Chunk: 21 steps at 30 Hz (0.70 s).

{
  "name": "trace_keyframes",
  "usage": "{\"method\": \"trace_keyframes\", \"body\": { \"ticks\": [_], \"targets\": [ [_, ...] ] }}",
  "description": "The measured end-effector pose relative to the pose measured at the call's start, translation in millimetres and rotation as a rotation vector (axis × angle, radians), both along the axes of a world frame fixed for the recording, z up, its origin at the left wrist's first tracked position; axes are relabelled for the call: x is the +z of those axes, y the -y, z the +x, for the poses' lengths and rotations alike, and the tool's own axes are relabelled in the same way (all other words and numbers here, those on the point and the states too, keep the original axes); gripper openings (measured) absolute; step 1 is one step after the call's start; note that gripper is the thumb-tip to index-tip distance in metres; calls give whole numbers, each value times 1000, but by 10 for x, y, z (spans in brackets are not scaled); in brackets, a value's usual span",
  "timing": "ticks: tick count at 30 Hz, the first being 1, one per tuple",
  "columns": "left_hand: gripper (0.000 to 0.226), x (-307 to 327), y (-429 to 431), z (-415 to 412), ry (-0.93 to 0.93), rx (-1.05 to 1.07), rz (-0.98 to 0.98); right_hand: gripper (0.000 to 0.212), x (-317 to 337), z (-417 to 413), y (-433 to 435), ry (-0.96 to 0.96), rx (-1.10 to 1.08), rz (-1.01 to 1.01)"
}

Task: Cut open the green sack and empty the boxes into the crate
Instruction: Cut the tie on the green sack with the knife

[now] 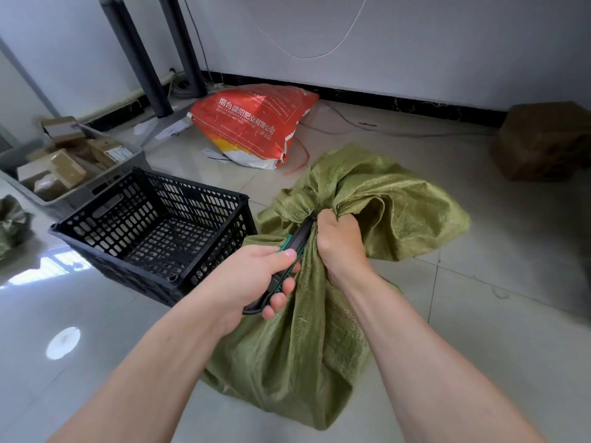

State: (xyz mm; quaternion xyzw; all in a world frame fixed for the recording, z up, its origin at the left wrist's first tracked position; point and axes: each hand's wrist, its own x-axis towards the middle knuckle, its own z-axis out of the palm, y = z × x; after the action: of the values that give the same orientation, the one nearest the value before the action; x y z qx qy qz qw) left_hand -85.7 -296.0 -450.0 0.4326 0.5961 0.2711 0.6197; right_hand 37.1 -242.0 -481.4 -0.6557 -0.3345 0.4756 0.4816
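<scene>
Left hand [256, 276] and right hand [339, 241] on green woven sack [303, 346], centre frame.
Left fingers wrap a black-and-green utility knife [299, 238], its tip at the sack's bunched neck; right fist clamps that neck. Black perforated crate [153, 225] sits just left.

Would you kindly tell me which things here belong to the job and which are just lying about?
Job: green sack, knife, left hand, right hand, black crate.
Lying about: red sack, grey tub of boxes, brown parcel.
</scene>
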Motion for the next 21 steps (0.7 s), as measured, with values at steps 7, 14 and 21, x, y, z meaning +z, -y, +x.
{"method": "trace_keyframes", "body": {
  "ticks": [7,14,21],
  "targets": [
    [23,-41,52,17,23,6,-74,20,10,36,-56,48,50,-11],
    [22,152,-202,-544,177,398,80,40,-144,467,14,94,-100,-171],
    [22,-44,-141,-190,114,150,-6,49,-146,126,-107,-110,5,-73]
  ]
}}
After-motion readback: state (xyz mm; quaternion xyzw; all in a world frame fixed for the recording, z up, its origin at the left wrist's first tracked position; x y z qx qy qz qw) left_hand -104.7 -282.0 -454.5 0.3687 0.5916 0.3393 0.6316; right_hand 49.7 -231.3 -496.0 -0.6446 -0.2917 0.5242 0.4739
